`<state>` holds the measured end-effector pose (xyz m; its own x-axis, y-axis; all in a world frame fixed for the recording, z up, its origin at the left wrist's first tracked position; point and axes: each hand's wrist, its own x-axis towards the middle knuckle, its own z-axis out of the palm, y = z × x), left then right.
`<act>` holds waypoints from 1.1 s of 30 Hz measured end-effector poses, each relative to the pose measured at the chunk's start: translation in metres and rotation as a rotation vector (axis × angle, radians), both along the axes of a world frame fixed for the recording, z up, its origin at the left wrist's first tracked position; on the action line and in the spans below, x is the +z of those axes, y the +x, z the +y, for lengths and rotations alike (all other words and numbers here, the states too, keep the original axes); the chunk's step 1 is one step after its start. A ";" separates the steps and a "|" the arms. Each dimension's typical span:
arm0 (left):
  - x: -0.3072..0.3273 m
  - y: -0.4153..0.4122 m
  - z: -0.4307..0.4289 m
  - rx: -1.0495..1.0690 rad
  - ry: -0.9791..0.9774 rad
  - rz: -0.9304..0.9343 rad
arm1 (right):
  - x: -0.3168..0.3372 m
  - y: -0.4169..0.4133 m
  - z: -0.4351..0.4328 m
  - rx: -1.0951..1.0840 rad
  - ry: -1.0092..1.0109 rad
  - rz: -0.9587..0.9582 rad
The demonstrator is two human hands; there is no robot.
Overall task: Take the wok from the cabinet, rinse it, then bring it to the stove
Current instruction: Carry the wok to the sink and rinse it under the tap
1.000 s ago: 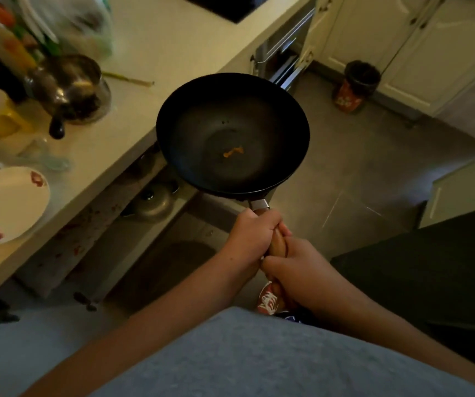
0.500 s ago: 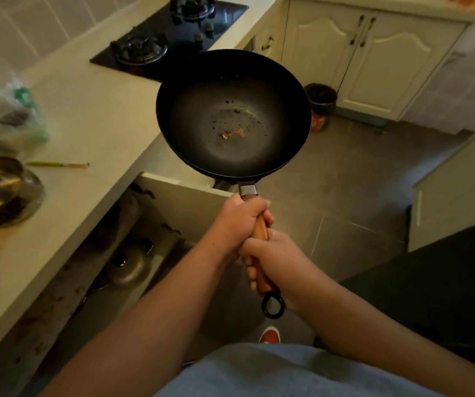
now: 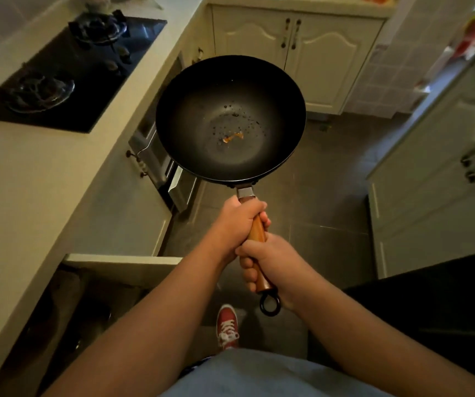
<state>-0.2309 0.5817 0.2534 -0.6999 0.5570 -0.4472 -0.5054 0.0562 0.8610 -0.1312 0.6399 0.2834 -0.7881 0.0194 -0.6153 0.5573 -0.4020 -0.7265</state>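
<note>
Wok [image 3: 230,118] held above tile floor [image 3: 325,202], near counter [image 3: 30,179].

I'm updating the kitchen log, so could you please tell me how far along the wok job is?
Done: the round black wok is out of the open lower cabinet. In hand: the left hand and right hand both grip its wooden handle, holding it above the floor. Left: rinsing, since an orange scrap remains inside, then carrying it to the black gas stove.
</note>
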 end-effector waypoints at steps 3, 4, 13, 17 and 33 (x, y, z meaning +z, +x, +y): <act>0.002 -0.038 0.028 -0.022 -0.013 0.013 | -0.008 -0.037 0.019 -0.064 -0.025 0.010; 0.003 -0.048 0.036 -0.026 -0.009 0.018 | -0.009 -0.047 0.025 -0.079 -0.028 0.018; -0.003 -0.149 0.116 -0.153 -0.061 0.025 | -0.024 -0.143 0.096 -0.211 -0.031 0.041; -0.015 -0.193 0.163 -0.173 -0.115 0.028 | -0.036 -0.187 0.144 -0.186 -0.007 0.046; -0.026 -0.348 0.372 0.012 -0.175 -0.111 | -0.035 -0.351 0.378 0.066 0.016 -0.028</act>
